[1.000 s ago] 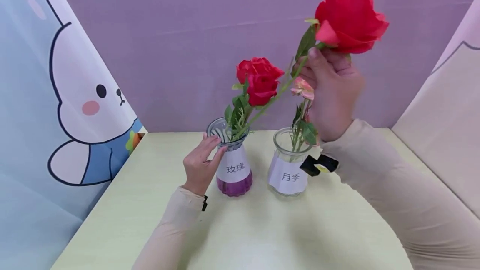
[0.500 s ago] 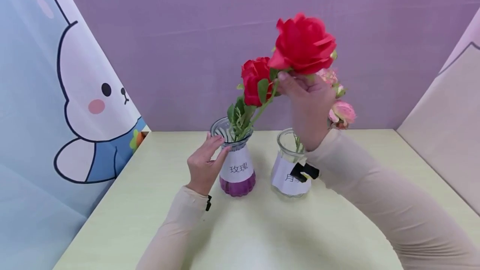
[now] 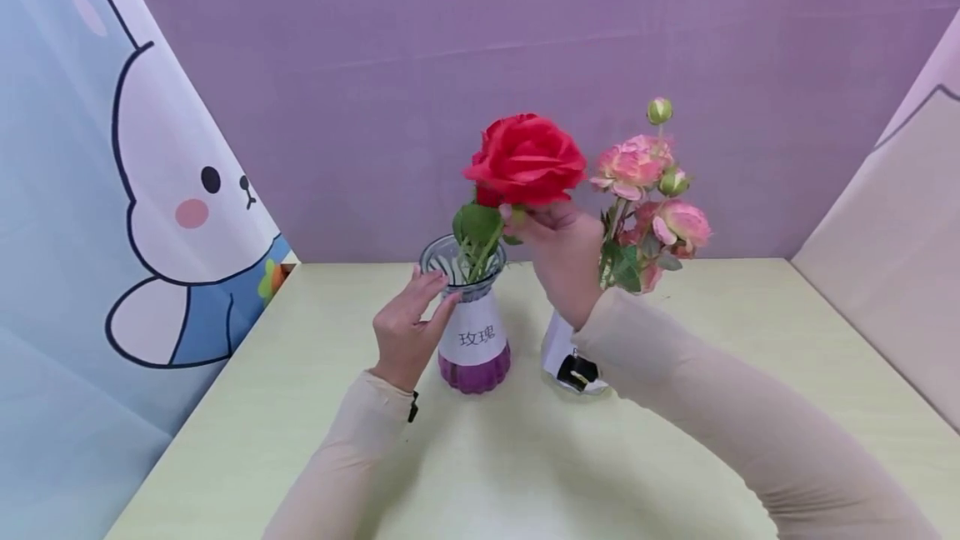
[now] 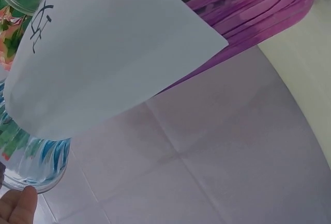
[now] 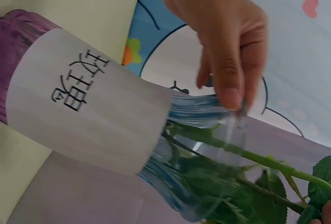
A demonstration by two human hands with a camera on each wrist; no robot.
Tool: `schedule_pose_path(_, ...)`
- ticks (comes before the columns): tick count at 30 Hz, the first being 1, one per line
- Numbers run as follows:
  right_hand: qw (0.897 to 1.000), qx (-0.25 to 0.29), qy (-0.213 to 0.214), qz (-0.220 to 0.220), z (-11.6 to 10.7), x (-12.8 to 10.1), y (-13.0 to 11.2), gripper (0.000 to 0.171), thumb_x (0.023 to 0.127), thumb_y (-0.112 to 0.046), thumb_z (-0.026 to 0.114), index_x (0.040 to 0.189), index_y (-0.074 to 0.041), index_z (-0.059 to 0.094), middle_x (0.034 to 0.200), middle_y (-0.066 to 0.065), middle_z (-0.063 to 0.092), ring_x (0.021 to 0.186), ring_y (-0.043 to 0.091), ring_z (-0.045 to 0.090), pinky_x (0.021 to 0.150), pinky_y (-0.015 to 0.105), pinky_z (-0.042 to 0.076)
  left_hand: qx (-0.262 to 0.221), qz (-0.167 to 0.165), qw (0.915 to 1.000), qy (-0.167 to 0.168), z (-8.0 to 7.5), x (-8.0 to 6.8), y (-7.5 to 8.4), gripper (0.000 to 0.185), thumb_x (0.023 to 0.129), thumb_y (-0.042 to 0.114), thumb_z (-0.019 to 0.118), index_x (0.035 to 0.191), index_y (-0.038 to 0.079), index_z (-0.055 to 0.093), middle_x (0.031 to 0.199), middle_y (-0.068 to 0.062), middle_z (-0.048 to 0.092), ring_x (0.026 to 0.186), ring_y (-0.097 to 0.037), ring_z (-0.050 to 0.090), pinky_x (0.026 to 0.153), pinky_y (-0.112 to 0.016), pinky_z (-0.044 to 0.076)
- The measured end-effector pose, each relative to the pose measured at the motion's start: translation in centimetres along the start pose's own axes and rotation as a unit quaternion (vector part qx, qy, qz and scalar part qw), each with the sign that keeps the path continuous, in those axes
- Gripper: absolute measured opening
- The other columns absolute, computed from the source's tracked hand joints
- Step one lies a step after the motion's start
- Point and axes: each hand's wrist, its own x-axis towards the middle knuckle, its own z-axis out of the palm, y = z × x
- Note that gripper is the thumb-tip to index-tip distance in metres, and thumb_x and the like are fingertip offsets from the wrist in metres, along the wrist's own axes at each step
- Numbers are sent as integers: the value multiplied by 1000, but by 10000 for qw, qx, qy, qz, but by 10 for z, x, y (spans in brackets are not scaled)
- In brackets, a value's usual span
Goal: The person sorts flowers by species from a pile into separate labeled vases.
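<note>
A large red rose (image 3: 529,161) is in my right hand (image 3: 564,261), which pinches its green stem just beneath the bloom. Its stem runs down into a glass vase (image 3: 474,371) with a purple base and a white paper label; other leafy stems stand inside. My left hand (image 3: 408,330) holds this vase by its rim, as the right wrist view also shows with the hand (image 5: 227,48) at the clear glass lip. The red blooms behind the rose are mostly hidden. Only the fingertips (image 4: 23,203) of my left hand appear in the left wrist view.
Right of the purple vase stands a second labelled glass vase (image 3: 557,352), partly covered by my right forearm. Pink flowers (image 3: 633,165) with green buds rise from it. A purple backdrop (image 3: 375,107) is behind the pale table (image 3: 300,407), with a cartoon-printed sheet (image 3: 172,190) at left.
My right hand has brought the red rose down and left, its bloom now in front of the other red blooms. The pink flowers are uncovered. My left hand stays at the rim.
</note>
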Motion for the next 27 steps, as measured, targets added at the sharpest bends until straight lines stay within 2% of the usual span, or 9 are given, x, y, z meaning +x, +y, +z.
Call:
schedule_pose_path(7, 9964, -774, -301, 160, 11, -4, 21, 16, 82, -4, 73, 95, 6, 72, 80, 17, 72, 74, 17, 71, 74, 29, 57, -6, -14, 9999, -108, 2, -2, 1, 27, 87, 18, 71, 91, -8, 72, 92, -21, 71, 86, -35, 70, 87, -43, 52)
schedule_pose_path(11, 9946, -937, -342, 281, 14, -7, 30, 17, 82, -2, 73, 96, 5, 72, 81, 17, 72, 80, 24, 71, 76, 30, 57, -53, -10, 9999, -122, 4, 0, 2, 22, 81, 10, 76, 92, -9, 71, 93, -21, 71, 86, -35, 70, 87, -44, 51)
schedule_pose_path(17, 9932, -970, -504, 410, 12, -5, 33, 21, 84, -4, 71, 103, 5, 71, 91, 18, 72, 90, 26, 70, 82, 33, 56, -35, 50, 9996, -283, 5, 2, -1, 23, 77, 5, 77, 95, -8, 71, 95, -21, 71, 89, -35, 69, 88, -45, 51)
schedule_pose_path(20, 9920, -981, -625, 482, 2, -5, 34, 20, 83, -2, 71, 102, 6, 71, 91, 19, 72, 89, 25, 70, 80, 31, 56, -5, 109, 9987, -503, -1, -1, -3, 27, 87, 17, 71, 98, -8, 71, 98, -21, 70, 92, -36, 68, 86, -46, 52)
schedule_pose_path(23, 9894, -1095, -733, 604, -12, -10, 34, 19, 84, -2, 70, 101, 7, 70, 93, 18, 72, 85, 21, 69, 77, 28, 56, 95, 143, 9973, -709, -8, -3, -5, 43, 95, 32, 58, 102, -8, 70, 103, -22, 69, 96, -37, 67, 82, -45, 53)
schedule_pose_path(27, 9813, -1472, -984, 760, -44, -26, 35, 24, 88, -8, 68, 108, 5, 68, 102, 17, 70, 88, 13, 67, 79, 23, 54, 217, 171, 9961, -842, -18, -9, -11, 53, 98, 40, 48, 102, -8, 70, 107, -24, 67, 99, -41, 65, 80, -49, 53)
